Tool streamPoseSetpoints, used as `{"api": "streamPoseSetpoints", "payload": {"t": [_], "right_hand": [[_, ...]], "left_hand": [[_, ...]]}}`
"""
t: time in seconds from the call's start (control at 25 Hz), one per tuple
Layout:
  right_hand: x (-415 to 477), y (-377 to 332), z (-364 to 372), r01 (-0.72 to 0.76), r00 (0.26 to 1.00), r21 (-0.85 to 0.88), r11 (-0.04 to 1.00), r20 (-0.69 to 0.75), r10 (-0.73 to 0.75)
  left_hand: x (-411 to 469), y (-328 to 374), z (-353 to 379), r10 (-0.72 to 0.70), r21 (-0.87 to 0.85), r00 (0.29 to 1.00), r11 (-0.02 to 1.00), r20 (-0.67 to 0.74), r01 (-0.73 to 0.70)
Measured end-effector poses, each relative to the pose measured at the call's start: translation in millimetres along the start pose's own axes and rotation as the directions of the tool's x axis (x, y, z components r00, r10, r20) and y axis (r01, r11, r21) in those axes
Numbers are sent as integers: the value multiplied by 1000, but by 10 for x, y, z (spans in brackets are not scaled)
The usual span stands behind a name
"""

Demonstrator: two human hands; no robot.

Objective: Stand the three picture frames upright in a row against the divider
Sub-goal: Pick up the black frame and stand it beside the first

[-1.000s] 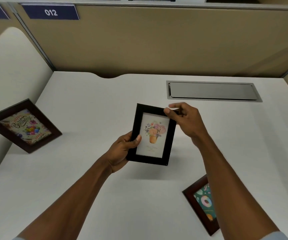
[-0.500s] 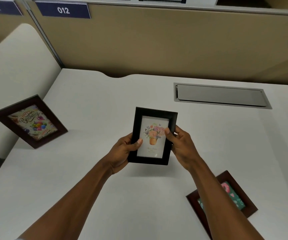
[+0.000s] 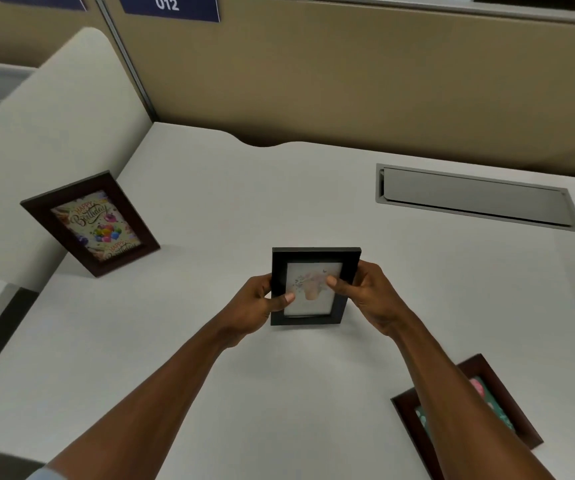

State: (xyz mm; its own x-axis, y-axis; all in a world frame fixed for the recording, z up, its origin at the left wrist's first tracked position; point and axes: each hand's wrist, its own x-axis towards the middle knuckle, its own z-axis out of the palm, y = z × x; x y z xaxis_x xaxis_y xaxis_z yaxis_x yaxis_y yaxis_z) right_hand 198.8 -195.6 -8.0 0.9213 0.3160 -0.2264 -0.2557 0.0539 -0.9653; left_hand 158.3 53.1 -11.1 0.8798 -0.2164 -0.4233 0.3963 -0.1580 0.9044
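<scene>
Three frames: one is leaning, one is being held, one is lying flat.
Held frame: the black frame is sitting upright between both hands, picture toward the wearer; whether its lower edge is touching the bench I cannot tell.
Left hand: its fingers are closing on the frame's left edge, thumb pressing on the front.
Right hand: its fingers are wrapping the right edge, thumb lying over the picture.
Birthday frame: sitting well to the left of the fingers, leaning back against the white side divider.
Third frame: lying flat on the bench, nearer the wearer than the fingers and to their right, partly hidden under the right forearm.
Step, as I judge it: the black frame is probably being carried toward the divider, next to the birthday frame.
Risk, sliding: leaned too far back, its foot may be skidding out on the smooth bench top.
Risk, knocking: set too close, it may be tipping the birthday frame over.
Risk, glass: the thumbs are resting on the front, so they may be leaving smears.
</scene>
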Motion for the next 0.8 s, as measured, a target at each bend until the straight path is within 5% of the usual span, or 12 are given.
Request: {"api": "streamPoseSetpoints", "payload": {"t": [0.24, 0.4, 0.52, 0.64, 0.8], "right_hand": [[80, 70, 37, -22, 999, -53, 998, 31, 24], [285, 53, 158, -18, 997, -81, 997, 76, 24], [598, 3, 356, -22, 989, -102, 995, 145, 37], [1024, -90, 686, -5, 975, -129, 992, 220, 34], [1575, -189, 1101, 7, 954, -106, 994, 299, 25]], "left_hand": [[-63, -39, -112, 17, 174, 999, 985, -35, -11], [-269, -461, -506, 183, 542, 958, 840, -222, -35], [-478, -873, -959, 280, 687, 813, 702, -510, 188], [-735, -1192, -1382, 245, 559, 568, 674, -786, 483], [-818, -1252, -1498, 140, 394, 430, 707, -892, 587]]}}
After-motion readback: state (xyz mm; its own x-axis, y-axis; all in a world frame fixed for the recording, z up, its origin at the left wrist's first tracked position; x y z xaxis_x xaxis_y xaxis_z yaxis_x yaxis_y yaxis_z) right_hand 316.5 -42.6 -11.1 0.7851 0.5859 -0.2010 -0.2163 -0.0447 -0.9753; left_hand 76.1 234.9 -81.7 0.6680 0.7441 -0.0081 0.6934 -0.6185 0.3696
